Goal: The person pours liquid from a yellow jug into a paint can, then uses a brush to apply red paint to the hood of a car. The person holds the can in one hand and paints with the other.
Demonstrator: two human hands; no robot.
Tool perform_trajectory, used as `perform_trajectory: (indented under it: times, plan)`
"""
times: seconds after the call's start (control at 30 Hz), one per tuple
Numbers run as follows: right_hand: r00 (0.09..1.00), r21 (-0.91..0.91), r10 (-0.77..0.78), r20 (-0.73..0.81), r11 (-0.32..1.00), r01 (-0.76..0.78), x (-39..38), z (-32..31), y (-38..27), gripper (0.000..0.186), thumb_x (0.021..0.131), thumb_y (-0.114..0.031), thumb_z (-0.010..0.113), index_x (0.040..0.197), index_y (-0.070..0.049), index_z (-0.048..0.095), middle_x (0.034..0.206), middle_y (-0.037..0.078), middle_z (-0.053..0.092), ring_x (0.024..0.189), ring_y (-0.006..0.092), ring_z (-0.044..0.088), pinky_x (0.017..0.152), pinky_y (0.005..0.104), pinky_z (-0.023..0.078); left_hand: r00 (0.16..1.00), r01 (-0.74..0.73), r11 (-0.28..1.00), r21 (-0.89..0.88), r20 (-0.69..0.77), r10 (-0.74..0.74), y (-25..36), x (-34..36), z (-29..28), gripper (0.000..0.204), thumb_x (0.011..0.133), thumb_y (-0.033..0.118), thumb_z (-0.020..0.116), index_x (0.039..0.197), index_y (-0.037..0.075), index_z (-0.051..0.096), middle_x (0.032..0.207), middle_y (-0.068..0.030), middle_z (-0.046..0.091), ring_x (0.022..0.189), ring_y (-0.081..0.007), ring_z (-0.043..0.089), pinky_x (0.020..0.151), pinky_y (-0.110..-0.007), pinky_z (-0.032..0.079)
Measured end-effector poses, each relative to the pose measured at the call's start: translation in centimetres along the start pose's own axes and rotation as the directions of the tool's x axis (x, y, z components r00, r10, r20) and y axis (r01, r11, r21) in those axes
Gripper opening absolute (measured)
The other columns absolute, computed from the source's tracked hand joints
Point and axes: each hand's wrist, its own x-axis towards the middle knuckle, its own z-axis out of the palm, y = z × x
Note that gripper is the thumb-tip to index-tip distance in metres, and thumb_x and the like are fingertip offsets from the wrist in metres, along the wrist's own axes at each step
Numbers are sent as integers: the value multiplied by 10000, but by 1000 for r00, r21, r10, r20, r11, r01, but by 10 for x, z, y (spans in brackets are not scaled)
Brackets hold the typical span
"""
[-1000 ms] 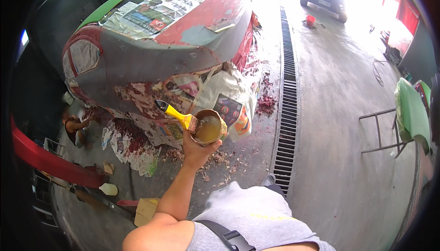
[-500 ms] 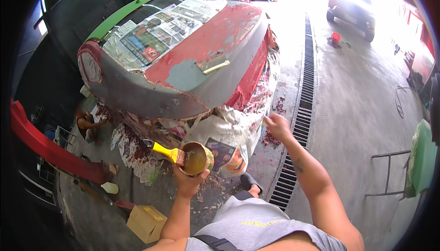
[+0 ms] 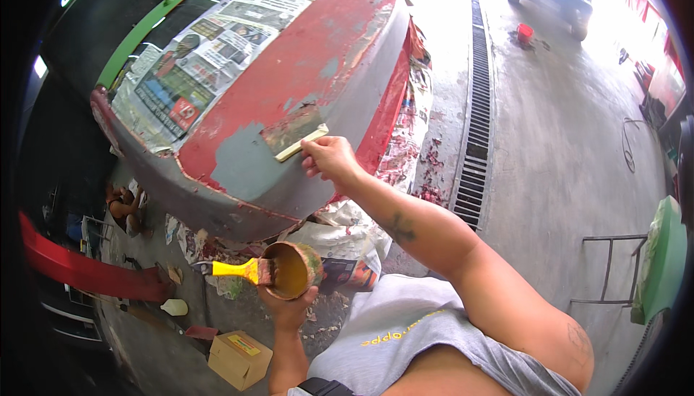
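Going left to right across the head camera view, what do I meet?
Curved red panel, white jug, yellow-handled paintbrush, round pot, right hand, floor drain grate, red bucket, green panel.

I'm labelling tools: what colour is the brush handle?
Mostly yellow with a dark end; the brush handle shows best in the head view.
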Motion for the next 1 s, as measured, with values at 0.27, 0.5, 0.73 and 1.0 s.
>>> perform_trajectory:
  times: [0.27,0.5,0.73,1.0]
  plan:
    - [994,152,4,113,988,-22,10,-16,-20,328,1066,-333,670,920,-40,692,723,20,691,554,118,642,465,269,436,979,-86,951,298,-152,136,-7,6,42,1255,720,427,1007,1626,-13,258,1570,-163,458,1401,-291,533,1206,-458,430]
    - [864,-67,-482,147,866,495,36,-142,-50,266,1041,-163,646,878,18,754,766,63,702,617,124,616,563,288,488,948,-68,932,357,-269,172,-4,20,124,1218,769,452,968,1637,-9,250,1549,-165,477,1398,-288,526,1198,-441,423]
    - [865,-33,-455,-210,888,459,85,-421,0,166,997,-67,649,866,-2,727,819,66,736,726,120,683,691,283,558,898,-23,915,404,-395,197,1,36,200,1242,765,500,956,1647,4,236,1540,-143,474,1397,-268,520,1188,-427,435]
    - [909,15,108,-403,994,-111,185,-445,213,276,909,-33,734,904,-134,477,774,13,578,568,124,559,461,302,463,870,94,868,488,-465,167,11,30,243,1242,771,526,942,1640,-11,236,1534,-160,469,1393,-277,516,1189,-441,429]
